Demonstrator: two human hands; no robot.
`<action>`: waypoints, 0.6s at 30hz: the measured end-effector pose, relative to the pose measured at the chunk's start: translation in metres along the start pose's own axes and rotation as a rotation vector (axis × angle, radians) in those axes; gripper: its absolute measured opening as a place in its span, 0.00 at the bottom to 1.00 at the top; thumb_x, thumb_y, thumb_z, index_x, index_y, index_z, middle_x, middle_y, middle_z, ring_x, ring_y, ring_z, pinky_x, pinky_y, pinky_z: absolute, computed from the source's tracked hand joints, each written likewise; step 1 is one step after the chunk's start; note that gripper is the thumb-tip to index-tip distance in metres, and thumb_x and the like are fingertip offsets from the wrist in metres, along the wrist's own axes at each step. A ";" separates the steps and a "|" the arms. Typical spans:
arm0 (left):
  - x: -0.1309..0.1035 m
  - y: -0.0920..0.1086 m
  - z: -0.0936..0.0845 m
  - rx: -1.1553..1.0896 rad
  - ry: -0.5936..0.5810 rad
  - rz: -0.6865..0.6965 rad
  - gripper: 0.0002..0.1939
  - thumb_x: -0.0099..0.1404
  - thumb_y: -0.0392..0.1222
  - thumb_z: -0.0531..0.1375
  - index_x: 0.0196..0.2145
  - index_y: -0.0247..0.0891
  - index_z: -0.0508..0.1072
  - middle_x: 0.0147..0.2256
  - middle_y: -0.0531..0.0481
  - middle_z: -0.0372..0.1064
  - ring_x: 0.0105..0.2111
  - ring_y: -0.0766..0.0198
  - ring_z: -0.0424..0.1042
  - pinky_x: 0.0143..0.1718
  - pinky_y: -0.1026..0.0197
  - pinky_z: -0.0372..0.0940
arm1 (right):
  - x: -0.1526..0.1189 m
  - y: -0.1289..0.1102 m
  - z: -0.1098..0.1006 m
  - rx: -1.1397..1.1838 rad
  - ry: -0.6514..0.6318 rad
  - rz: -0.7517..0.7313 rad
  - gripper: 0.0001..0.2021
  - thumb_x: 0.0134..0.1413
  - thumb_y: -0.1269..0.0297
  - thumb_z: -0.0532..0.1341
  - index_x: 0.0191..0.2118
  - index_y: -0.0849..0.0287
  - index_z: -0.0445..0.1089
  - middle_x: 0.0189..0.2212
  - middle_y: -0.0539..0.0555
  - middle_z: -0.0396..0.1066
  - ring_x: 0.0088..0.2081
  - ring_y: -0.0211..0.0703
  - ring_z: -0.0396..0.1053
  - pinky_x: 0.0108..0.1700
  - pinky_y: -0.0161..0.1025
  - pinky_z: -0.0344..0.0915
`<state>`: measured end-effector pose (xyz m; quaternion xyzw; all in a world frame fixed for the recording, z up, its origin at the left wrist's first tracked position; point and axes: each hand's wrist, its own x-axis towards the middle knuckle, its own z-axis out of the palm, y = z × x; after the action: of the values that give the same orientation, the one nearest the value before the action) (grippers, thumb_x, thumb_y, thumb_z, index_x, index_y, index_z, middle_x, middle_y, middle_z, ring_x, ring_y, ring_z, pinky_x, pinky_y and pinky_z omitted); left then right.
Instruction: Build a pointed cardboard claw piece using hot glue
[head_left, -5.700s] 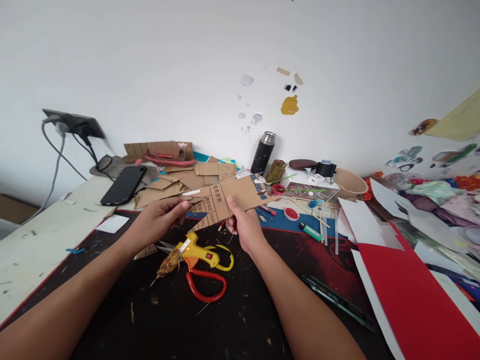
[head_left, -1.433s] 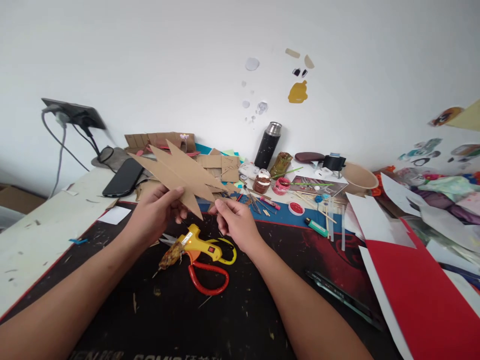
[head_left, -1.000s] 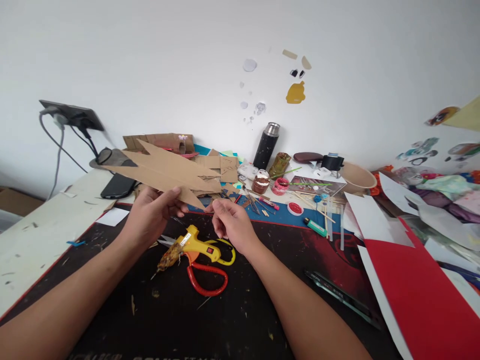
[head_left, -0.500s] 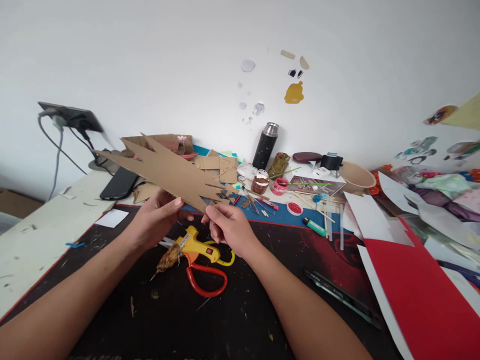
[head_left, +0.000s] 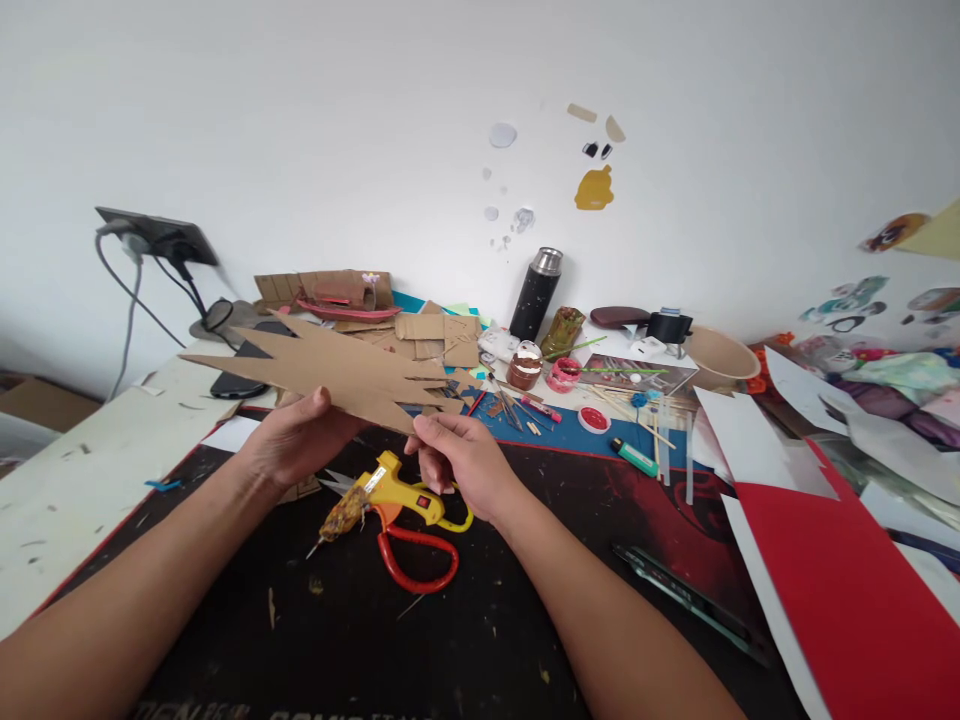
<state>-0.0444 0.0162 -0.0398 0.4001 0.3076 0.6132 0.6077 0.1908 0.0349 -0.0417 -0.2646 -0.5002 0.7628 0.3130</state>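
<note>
A brown cardboard cutout [head_left: 345, 372] with long jagged points at both ends is held up above the dark mat. My left hand [head_left: 296, 440] supports it from beneath at its near edge, thumb up along the rim and the other fingers mostly hidden under the sheet. Between thumb and fingers, my right hand [head_left: 457, 455] pinches its near right corner. Below the hands a yellow glue gun [head_left: 390, 490] with a crusted nozzle lies across a pair of scissors [head_left: 421, 560] with red and yellow handles.
A utility knife [head_left: 686, 595] lies on the mat at right, beside red and white sheets [head_left: 810, 570]. Behind are open paint jars [head_left: 524, 366], a black thermos [head_left: 536, 292], cardboard scraps [head_left: 435, 330] and a green lighter [head_left: 634, 456]. A phone [head_left: 236, 380] and cables are at left.
The cardboard cutout has tipped flatter, its left end lower. My left thumb has slid left along its edge, while my right hand keeps its pinch. The view has shifted slightly.
</note>
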 end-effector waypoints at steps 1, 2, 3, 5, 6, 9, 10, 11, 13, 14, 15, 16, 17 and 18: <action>-0.001 0.001 0.000 0.018 0.001 0.012 0.45 0.54 0.60 0.83 0.66 0.49 0.79 0.54 0.41 0.87 0.62 0.33 0.80 0.65 0.34 0.73 | 0.000 0.000 0.000 0.004 -0.003 0.006 0.26 0.57 0.35 0.72 0.32 0.56 0.74 0.15 0.42 0.63 0.16 0.33 0.57 0.19 0.34 0.46; -0.001 0.002 0.000 0.037 0.004 0.028 0.46 0.53 0.61 0.83 0.66 0.51 0.80 0.53 0.42 0.88 0.63 0.32 0.79 0.64 0.33 0.73 | 0.000 -0.001 0.000 0.007 -0.006 0.010 0.26 0.57 0.35 0.72 0.31 0.56 0.74 0.15 0.42 0.63 0.16 0.34 0.57 0.19 0.34 0.46; -0.001 0.003 0.000 0.057 0.010 0.042 0.46 0.52 0.62 0.83 0.66 0.53 0.80 0.51 0.43 0.88 0.64 0.32 0.78 0.64 0.33 0.74 | 0.000 -0.001 0.000 0.012 -0.008 0.014 0.26 0.56 0.35 0.72 0.31 0.56 0.74 0.15 0.42 0.63 0.17 0.34 0.57 0.19 0.34 0.47; -0.001 0.004 -0.001 0.089 0.026 0.056 0.46 0.50 0.62 0.84 0.65 0.55 0.80 0.48 0.44 0.89 0.65 0.32 0.77 0.62 0.33 0.75 | 0.000 -0.002 0.001 0.024 -0.009 0.020 0.26 0.56 0.35 0.72 0.31 0.56 0.74 0.15 0.42 0.63 0.17 0.34 0.58 0.19 0.34 0.47; -0.001 0.004 -0.002 0.100 0.033 0.054 0.46 0.50 0.62 0.84 0.64 0.54 0.81 0.47 0.44 0.89 0.65 0.32 0.78 0.60 0.34 0.76 | -0.001 -0.002 0.001 0.031 -0.010 0.022 0.27 0.55 0.34 0.72 0.31 0.56 0.74 0.15 0.42 0.63 0.16 0.34 0.58 0.19 0.34 0.47; 0.001 0.002 -0.002 0.096 0.049 0.050 0.43 0.50 0.62 0.84 0.61 0.51 0.83 0.50 0.43 0.88 0.61 0.34 0.81 0.56 0.39 0.79 | -0.001 -0.002 0.002 0.050 -0.014 0.024 0.27 0.54 0.34 0.73 0.31 0.57 0.75 0.15 0.42 0.63 0.16 0.33 0.58 0.19 0.34 0.46; 0.002 0.001 -0.001 0.085 0.051 0.055 0.41 0.50 0.62 0.84 0.60 0.50 0.84 0.52 0.43 0.88 0.60 0.35 0.81 0.55 0.40 0.79 | -0.001 -0.002 0.002 0.055 -0.011 0.020 0.27 0.54 0.34 0.73 0.31 0.57 0.75 0.15 0.42 0.63 0.16 0.33 0.57 0.19 0.34 0.46; 0.004 0.001 0.000 0.073 0.055 0.062 0.40 0.50 0.62 0.84 0.58 0.49 0.84 0.54 0.43 0.87 0.59 0.36 0.81 0.54 0.42 0.79 | -0.001 -0.002 0.002 0.058 -0.008 0.017 0.27 0.54 0.34 0.73 0.31 0.57 0.75 0.15 0.42 0.63 0.16 0.33 0.57 0.19 0.34 0.45; 0.007 -0.001 0.003 0.045 0.084 0.070 0.37 0.51 0.64 0.83 0.55 0.47 0.85 0.55 0.45 0.86 0.59 0.40 0.81 0.53 0.47 0.79 | -0.001 -0.002 0.001 0.057 0.003 0.007 0.28 0.55 0.33 0.73 0.32 0.57 0.75 0.16 0.43 0.64 0.16 0.33 0.58 0.18 0.34 0.45; 0.009 -0.001 0.003 0.028 0.120 0.074 0.37 0.50 0.65 0.83 0.53 0.46 0.85 0.54 0.45 0.86 0.58 0.42 0.81 0.51 0.50 0.79 | 0.000 -0.002 0.001 0.055 0.012 0.000 0.28 0.55 0.33 0.73 0.32 0.57 0.75 0.16 0.43 0.64 0.16 0.33 0.58 0.18 0.34 0.44; 0.011 -0.001 0.003 0.007 0.172 0.079 0.38 0.49 0.66 0.83 0.52 0.45 0.85 0.53 0.46 0.87 0.57 0.44 0.82 0.49 0.52 0.80 | 0.000 -0.002 0.000 0.053 0.025 -0.010 0.28 0.55 0.33 0.73 0.32 0.57 0.75 0.16 0.43 0.64 0.16 0.33 0.58 0.18 0.34 0.44; 0.012 -0.001 0.003 -0.013 0.229 0.085 0.38 0.48 0.67 0.83 0.50 0.44 0.85 0.50 0.46 0.87 0.54 0.46 0.83 0.48 0.53 0.80 | 0.001 -0.002 -0.001 0.052 0.043 -0.023 0.28 0.55 0.33 0.72 0.32 0.57 0.75 0.16 0.43 0.64 0.16 0.33 0.58 0.18 0.34 0.44; 0.014 -0.001 0.002 -0.033 0.282 0.090 0.39 0.46 0.69 0.83 0.49 0.43 0.85 0.48 0.47 0.88 0.51 0.47 0.84 0.47 0.54 0.80 | 0.002 -0.002 -0.002 0.051 0.065 -0.036 0.28 0.55 0.32 0.72 0.32 0.56 0.75 0.16 0.43 0.64 0.16 0.33 0.58 0.18 0.34 0.44; 0.015 -0.001 0.001 -0.047 0.325 0.094 0.39 0.46 0.70 0.83 0.48 0.43 0.85 0.46 0.46 0.88 0.48 0.48 0.85 0.46 0.54 0.81 | 0.002 -0.002 -0.003 0.047 0.090 -0.051 0.28 0.55 0.32 0.72 0.33 0.56 0.74 0.16 0.42 0.64 0.16 0.33 0.58 0.18 0.34 0.44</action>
<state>-0.0418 0.0312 -0.0387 0.2952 0.3684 0.7045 0.5299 0.1918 0.0389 -0.0410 -0.2784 -0.4743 0.7534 0.3604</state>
